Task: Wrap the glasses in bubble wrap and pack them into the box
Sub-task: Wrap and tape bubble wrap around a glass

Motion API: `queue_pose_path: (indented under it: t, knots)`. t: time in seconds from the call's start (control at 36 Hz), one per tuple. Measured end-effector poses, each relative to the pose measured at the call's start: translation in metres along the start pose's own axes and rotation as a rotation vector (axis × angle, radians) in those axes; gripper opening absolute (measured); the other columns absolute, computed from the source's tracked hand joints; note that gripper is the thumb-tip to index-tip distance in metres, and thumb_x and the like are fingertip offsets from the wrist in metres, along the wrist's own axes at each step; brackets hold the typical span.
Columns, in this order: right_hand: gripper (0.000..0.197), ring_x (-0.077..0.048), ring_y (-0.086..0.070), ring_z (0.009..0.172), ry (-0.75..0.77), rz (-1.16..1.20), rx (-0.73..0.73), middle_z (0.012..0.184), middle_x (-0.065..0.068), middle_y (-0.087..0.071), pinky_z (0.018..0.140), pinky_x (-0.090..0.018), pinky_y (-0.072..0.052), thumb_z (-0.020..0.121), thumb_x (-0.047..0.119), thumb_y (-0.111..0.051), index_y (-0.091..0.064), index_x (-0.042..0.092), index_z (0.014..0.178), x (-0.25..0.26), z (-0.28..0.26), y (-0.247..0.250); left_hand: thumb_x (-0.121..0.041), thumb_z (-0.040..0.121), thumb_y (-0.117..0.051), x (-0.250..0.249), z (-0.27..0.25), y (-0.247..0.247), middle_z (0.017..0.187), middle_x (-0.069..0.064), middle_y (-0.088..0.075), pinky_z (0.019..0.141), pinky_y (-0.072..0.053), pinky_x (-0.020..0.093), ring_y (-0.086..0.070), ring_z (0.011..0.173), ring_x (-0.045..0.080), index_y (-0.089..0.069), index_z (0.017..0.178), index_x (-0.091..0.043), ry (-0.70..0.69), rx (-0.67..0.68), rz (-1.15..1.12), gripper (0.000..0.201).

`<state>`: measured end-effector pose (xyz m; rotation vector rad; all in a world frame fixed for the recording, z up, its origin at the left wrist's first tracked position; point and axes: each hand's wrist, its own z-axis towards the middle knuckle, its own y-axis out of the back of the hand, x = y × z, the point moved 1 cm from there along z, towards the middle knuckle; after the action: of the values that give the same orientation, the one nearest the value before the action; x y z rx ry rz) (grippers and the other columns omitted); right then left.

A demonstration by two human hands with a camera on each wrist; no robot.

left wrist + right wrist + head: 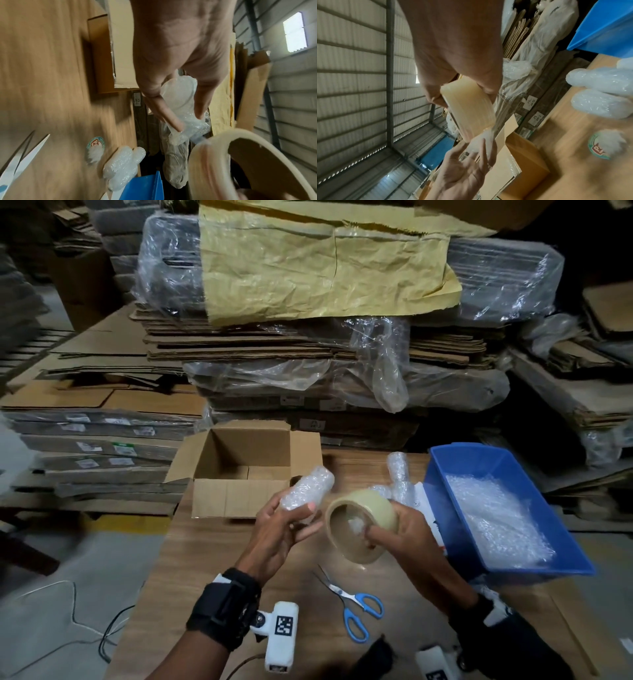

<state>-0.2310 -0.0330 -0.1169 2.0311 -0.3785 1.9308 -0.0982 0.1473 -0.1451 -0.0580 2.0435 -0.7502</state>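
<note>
Showing only in head view, scissors (356, 607) lie on table (205, 549)

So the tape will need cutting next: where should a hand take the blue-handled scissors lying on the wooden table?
By the two blue handle loops, from the near side. The blue-handled scissors lie flat on the wooden table, loops toward the person and blades pointing away, partly open, so fingers slip straight in clear of the edges.
</note>
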Motion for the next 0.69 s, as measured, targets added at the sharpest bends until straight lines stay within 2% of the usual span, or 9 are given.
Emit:
queue_pose_path:
  t: [0.08, 0.17, 0.28, 0.36, 0.47, 0.53, 0.61, 0.64, 0.69]
  knots:
    - [0.035, -0.015, -0.066, 0.072, 0.031, 0.102, 0.027, 0.08, -0.007, -0.073, 0.064, -0.025, -0.053, 0.075, 0.024, -0.081, -0.072, 0.006, 0.103, 0.011, -0.003, -0.003, 0.006, 0.07, -0.08, -0.002, -0.005, -0.005, 0.129, 0.017, -0.069, 0.089, -0.061, 0.043, -0.07, 0.113, 0.035, -0.063, 0.134, -0.015, -0.023, 0.057, 0.054, 0.069]
    - [0.047, -0.017, -0.062, 0.074, 0.057, 0.191, 0.029, 0.079, -0.009, -0.069, 0.068, -0.027, -0.051, 0.074, 0.041, -0.085, -0.072, 0.008, 0.105, 0.017, -0.001, -0.006, 0.013, 0.076, -0.072, -0.005, -0.006, -0.01, 0.128, 0.016, -0.07, 0.085, -0.062, 0.039, -0.071, 0.112, 0.033, -0.064, 0.133, -0.014, 0.003, 0.11, -0.006, 0.064]
    - [0.076, -0.025, -0.056, 0.081, 0.08, 0.423, 0.149, 0.085, -0.019, -0.056, 0.076, -0.034, -0.051, 0.083, 0.052, -0.076, -0.055, -0.014, 0.115, 0.027, 0.004, -0.007, 0.006, 0.087, -0.069, -0.007, -0.008, -0.008, 0.138, 0.02, -0.063, 0.09, -0.06, 0.042, -0.066, 0.121, 0.036, -0.058, 0.141, -0.012, 0.057, 0.202, -0.126, 0.058]
    - [0.054, -0.024, -0.06, 0.081, 0.094, 0.371, 0.191, 0.085, -0.017, -0.06, 0.076, -0.035, -0.052, 0.089, 0.037, -0.073, -0.057, -0.003, 0.122, 0.034, 0.003, -0.01, -0.012, 0.087, -0.069, -0.01, -0.009, -0.011, 0.14, 0.021, -0.062, 0.092, -0.058, 0.045, -0.065, 0.122, 0.035, -0.056, 0.144, -0.012, 0.067, 0.24, -0.185, 0.058]
    - [0.048, -0.027, -0.065, 0.082, 0.106, 0.25, 0.181, 0.084, -0.017, -0.068, 0.079, -0.036, -0.054, 0.085, 0.028, -0.073, -0.059, 0.001, 0.122, 0.032, -0.001, -0.011, 0.003, 0.088, -0.066, -0.014, -0.008, -0.013, 0.134, 0.021, -0.065, 0.085, -0.06, 0.044, -0.069, 0.115, 0.035, -0.059, 0.141, -0.012, 0.025, 0.233, -0.149, 0.056]
    - [0.044, -0.026, -0.065, 0.077, 0.085, 0.238, 0.162, 0.079, -0.017, -0.068, 0.076, -0.033, -0.054, 0.082, 0.03, -0.076, -0.065, 0.004, 0.115, 0.033, -0.002, -0.012, 0.007, 0.085, -0.067, -0.015, -0.009, -0.011, 0.132, 0.018, -0.068, 0.085, -0.061, 0.043, -0.07, 0.113, 0.033, -0.061, 0.138, -0.013, -0.045, 0.216, -0.026, 0.058]
    - [0.024, -0.022, -0.062, 0.07, -0.037, 0.123, 0.189, 0.072, -0.015, -0.065, 0.073, -0.033, -0.052, 0.085, 0.038, -0.079, -0.073, 0.015, 0.08, 0.038, 0.001, -0.013, 0.007, 0.076, -0.08, -0.01, -0.01, -0.005, 0.13, 0.008, -0.07, 0.085, -0.061, 0.042, -0.069, 0.116, 0.029, -0.063, 0.137, -0.019, -0.182, 0.151, 0.196, 0.069]
    - [0.029, -0.022, -0.061, 0.07, -0.093, 0.087, 0.228, 0.071, -0.015, -0.064, 0.074, -0.035, -0.051, 0.088, 0.037, -0.077, -0.07, 0.013, 0.072, 0.036, 0.003, -0.013, 0.006, 0.075, -0.083, -0.007, -0.009, -0.002, 0.131, 0.006, -0.069, 0.086, -0.062, 0.043, -0.068, 0.117, 0.029, -0.062, 0.139, -0.021, -0.212, 0.131, 0.253, 0.073]
    - [0.031, -0.02, -0.06, 0.069, -0.173, 0.052, 0.259, 0.071, -0.015, -0.062, 0.074, -0.034, -0.05, 0.091, 0.027, -0.073, -0.067, 0.005, 0.071, 0.033, 0.005, -0.011, -0.001, 0.071, -0.088, -0.002, -0.008, 0.004, 0.134, 0.008, -0.066, 0.087, -0.062, 0.047, -0.068, 0.117, 0.03, -0.061, 0.139, -0.023, -0.216, 0.106, 0.308, 0.076]
